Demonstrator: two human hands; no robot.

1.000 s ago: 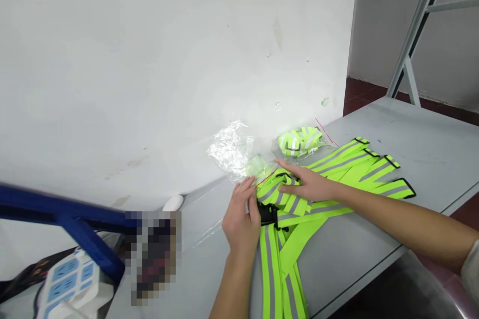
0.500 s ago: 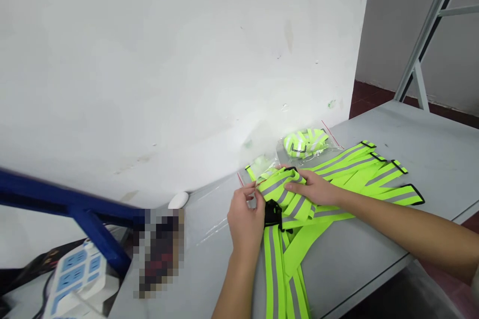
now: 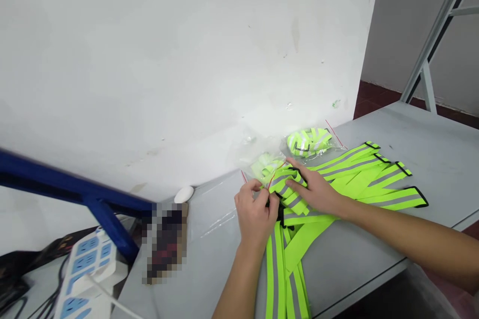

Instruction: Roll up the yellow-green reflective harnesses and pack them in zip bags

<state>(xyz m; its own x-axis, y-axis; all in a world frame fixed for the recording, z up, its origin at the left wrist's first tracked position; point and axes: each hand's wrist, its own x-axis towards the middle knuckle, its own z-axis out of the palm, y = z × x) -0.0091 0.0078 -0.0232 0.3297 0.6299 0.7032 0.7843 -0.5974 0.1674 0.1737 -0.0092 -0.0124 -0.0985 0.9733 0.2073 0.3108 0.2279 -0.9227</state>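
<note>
My left hand (image 3: 257, 209) pinches the red-edged mouth of a clear zip bag (image 3: 258, 157). In my right hand (image 3: 318, 190) is a folded bundle of neon-yellow reflective straps (image 3: 290, 187) with grey stripes and black trim. One end of this bundle lies at the bag's mouth, partly behind the plastic. Under and beside both hands spread loose reflective straps (image 3: 275, 274), some running toward the front edge. Others fan out to the right, with black-bound ends (image 3: 417, 195). A black piece among the straps is mostly hidden by my left hand.
Against the white wall (image 3: 187, 60) lies a filled bag of reflective straps (image 3: 309, 142). The grey table (image 3: 348, 264) carries a small white oval object (image 3: 184, 194) and a pixelated item (image 3: 166, 244). At left are a blue metal frame (image 3: 108, 224) and a power strip (image 3: 88, 269).
The strap bundle has come to the bag's mouth, and the bag's red edge now stands open around its end. My left hand has shifted slightly right. The view has moved a little.
</note>
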